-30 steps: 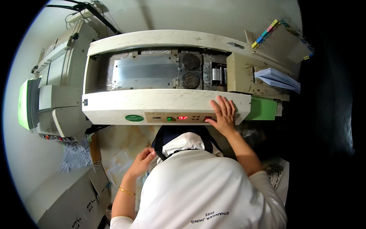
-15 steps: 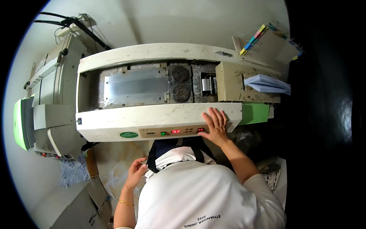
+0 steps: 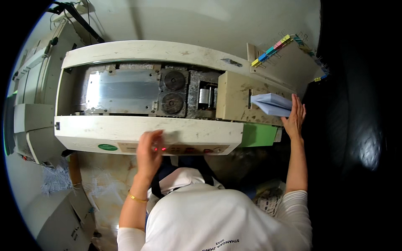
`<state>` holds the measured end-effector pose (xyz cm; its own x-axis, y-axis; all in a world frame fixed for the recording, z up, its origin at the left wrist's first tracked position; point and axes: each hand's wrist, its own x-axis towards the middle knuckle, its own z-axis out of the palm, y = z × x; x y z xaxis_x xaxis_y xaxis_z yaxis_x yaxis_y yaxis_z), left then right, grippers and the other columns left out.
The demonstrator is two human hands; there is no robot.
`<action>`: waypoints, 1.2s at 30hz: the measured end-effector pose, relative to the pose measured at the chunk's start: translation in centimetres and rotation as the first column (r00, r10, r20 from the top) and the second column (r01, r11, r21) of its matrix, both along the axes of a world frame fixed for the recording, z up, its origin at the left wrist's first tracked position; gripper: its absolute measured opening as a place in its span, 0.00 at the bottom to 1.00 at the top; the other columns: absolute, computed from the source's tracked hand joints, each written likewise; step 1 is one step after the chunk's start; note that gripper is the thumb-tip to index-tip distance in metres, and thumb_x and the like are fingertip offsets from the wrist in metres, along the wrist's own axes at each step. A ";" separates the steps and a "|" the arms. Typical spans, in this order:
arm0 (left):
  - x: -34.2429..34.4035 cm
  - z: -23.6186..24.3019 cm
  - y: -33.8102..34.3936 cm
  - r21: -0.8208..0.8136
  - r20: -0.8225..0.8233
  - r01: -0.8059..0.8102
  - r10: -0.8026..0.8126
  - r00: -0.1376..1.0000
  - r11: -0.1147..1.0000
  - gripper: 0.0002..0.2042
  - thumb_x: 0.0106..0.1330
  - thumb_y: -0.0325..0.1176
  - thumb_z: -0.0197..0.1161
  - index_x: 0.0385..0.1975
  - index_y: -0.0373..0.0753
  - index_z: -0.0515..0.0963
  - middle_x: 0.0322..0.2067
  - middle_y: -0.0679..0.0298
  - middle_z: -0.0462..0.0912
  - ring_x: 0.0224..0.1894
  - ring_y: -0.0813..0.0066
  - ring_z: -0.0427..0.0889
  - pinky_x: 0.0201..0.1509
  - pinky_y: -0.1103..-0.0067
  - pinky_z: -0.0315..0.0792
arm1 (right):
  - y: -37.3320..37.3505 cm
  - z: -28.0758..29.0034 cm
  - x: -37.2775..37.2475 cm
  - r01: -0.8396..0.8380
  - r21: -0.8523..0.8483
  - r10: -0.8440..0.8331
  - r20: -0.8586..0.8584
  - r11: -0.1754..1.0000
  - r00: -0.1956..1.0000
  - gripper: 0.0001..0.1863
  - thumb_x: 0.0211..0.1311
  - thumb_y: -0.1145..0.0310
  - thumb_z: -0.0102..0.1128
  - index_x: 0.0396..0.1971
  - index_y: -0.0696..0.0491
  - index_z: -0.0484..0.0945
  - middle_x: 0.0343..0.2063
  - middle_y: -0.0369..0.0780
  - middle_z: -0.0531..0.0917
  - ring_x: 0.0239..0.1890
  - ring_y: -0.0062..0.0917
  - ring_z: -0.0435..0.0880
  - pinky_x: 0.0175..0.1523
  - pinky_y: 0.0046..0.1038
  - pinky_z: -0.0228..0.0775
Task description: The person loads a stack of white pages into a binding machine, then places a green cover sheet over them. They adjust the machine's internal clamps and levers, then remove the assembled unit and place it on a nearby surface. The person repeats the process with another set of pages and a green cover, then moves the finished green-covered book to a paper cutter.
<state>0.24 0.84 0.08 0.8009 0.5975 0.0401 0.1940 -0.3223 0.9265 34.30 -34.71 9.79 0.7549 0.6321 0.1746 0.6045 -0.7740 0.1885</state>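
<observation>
Machine (image 3: 125, 131), paper stack (image 3: 272, 103) (against fingers (image 3: 298, 109))

A big cream machine (image 3: 125, 129) sits in the middle. A stack of pale paper (image 3: 272, 103) lies on its right end. Shredded paper scraps (image 3: 56, 180) lie on the floor (image 3: 109, 175) below it.

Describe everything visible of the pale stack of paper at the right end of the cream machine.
The pale bluish-white stack of paper sheets lies roughly flat, fanned slightly, its right end jutting out of the beige box-shaped housing at the right end of the long cream machine. Its edges look thin and loosely aligned. The right hand, fingers extended, rests against the stack's right end. Behind it leans a board edged with coloured binder clips. The left hand is far off, at the machine's front control strip.
</observation>
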 end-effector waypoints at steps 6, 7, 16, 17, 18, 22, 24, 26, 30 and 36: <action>17.8 1.8 -10.4 0.188 0.313 0.355 -0.398 0.862 0.916 0.29 0.50 0.21 0.67 0.55 0.39 0.70 0.46 0.55 0.76 0.50 0.53 0.73 0.55 0.66 0.69 | -5.5 0.1 7.8 0.157 -0.147 -0.202 -0.374 0.977 0.905 0.44 0.41 0.76 0.73 0.62 0.45 0.64 0.54 0.42 0.75 0.60 0.40 0.68 0.65 0.41 0.56; 20.1 1.4 -12.0 0.200 0.321 0.341 -0.390 0.863 0.919 0.33 0.50 0.22 0.68 0.59 0.39 0.66 0.47 0.54 0.75 0.51 0.52 0.72 0.56 0.65 0.68 | -6.7 0.3 8.8 0.133 -0.153 -0.180 -0.356 0.979 0.917 0.39 0.41 0.75 0.74 0.59 0.46 0.68 0.53 0.41 0.76 0.58 0.41 0.70 0.62 0.41 0.59; 30.7 -0.6 -17.4 -0.094 0.395 0.470 -0.400 0.827 0.878 0.46 0.45 0.35 0.77 0.66 0.38 0.58 0.43 0.52 0.76 0.47 0.54 0.75 0.54 0.66 0.69 | -16.3 -3.5 12.6 0.617 0.440 -0.069 -0.776 0.652 0.626 0.26 0.53 0.81 0.61 0.55 0.55 0.71 0.61 0.46 0.71 0.63 0.35 0.69 0.68 0.33 0.58; 31.2 -0.6 -17.9 -0.121 0.447 0.460 -0.365 0.816 0.880 0.46 0.44 0.36 0.78 0.66 0.38 0.58 0.42 0.52 0.77 0.46 0.56 0.76 0.52 0.67 0.70 | -17.1 -5.1 12.6 0.672 0.549 0.043 -0.789 0.497 0.613 0.27 0.55 0.81 0.58 0.57 0.56 0.69 0.61 0.47 0.70 0.63 0.36 0.69 0.68 0.34 0.58; 31.5 -0.4 -18.1 -0.174 0.449 0.451 -0.338 0.828 0.875 0.46 0.45 0.37 0.78 0.65 0.39 0.59 0.41 0.53 0.78 0.45 0.58 0.76 0.51 0.67 0.70 | -17.8 -5.9 12.5 0.712 0.626 0.150 -0.775 0.318 0.615 0.27 0.57 0.81 0.55 0.59 0.57 0.67 0.62 0.48 0.70 0.63 0.37 0.69 0.68 0.34 0.57; 31.3 -0.4 -18.4 -0.186 0.471 0.365 -0.243 0.848 0.912 0.44 0.43 0.42 0.79 0.63 0.41 0.64 0.33 0.63 0.80 0.39 0.65 0.77 0.47 0.71 0.71 | -14.8 -9.7 12.4 0.624 0.747 0.166 -0.602 -0.230 0.781 0.23 0.70 0.69 0.44 0.62 0.58 0.63 0.59 0.52 0.72 0.62 0.40 0.70 0.68 0.38 0.58; 31.4 -0.7 -18.9 -0.112 0.467 0.315 -0.230 0.854 0.943 0.43 0.43 0.42 0.79 0.62 0.42 0.65 0.33 0.65 0.80 0.38 0.66 0.76 0.46 0.72 0.70 | -13.2 -11.1 12.7 0.542 0.739 0.021 -0.584 -0.400 0.811 0.29 0.75 0.52 0.28 0.63 0.56 0.64 0.57 0.49 0.74 0.61 0.39 0.71 0.66 0.40 0.60; 31.7 -1.2 -19.0 -0.092 0.485 0.281 -0.204 0.851 0.955 0.32 0.43 0.44 0.78 0.50 0.41 0.75 0.32 0.64 0.80 0.36 0.63 0.75 0.45 0.72 0.70 | -10.0 -10.7 12.3 0.539 0.744 -0.029 -0.597 -0.395 0.802 0.34 0.74 0.45 0.21 0.62 0.55 0.67 0.56 0.47 0.75 0.60 0.38 0.72 0.66 0.40 0.61; 31.8 -2.0 -18.9 0.001 0.447 0.311 -0.279 0.850 0.950 0.22 0.45 0.46 0.76 0.38 0.42 0.80 0.31 0.63 0.80 0.37 0.60 0.75 0.44 0.70 0.71 | -9.8 -11.1 13.3 0.480 0.730 -0.087 -0.587 -0.486 0.805 0.37 0.71 0.39 0.23 0.41 0.56 0.75 0.39 0.45 0.80 0.42 0.39 0.77 0.54 0.41 0.69; 32.2 -1.5 -17.2 0.006 0.443 0.517 -0.465 0.766 0.856 0.20 0.48 0.45 0.75 0.37 0.41 0.80 0.34 0.61 0.82 0.40 0.59 0.78 0.45 0.68 0.73 | -9.5 -10.7 13.6 0.439 0.648 0.031 -0.540 -0.623 0.841 0.36 0.69 0.35 0.23 0.21 0.53 0.67 0.21 0.40 0.73 0.28 0.35 0.75 0.42 0.38 0.71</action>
<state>32.44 -16.35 -1.37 0.9071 0.1479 0.3941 -0.3716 -0.1583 0.9148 47.92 -44.22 -0.92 0.8571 -0.5068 -0.0924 0.1089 0.3535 -0.9291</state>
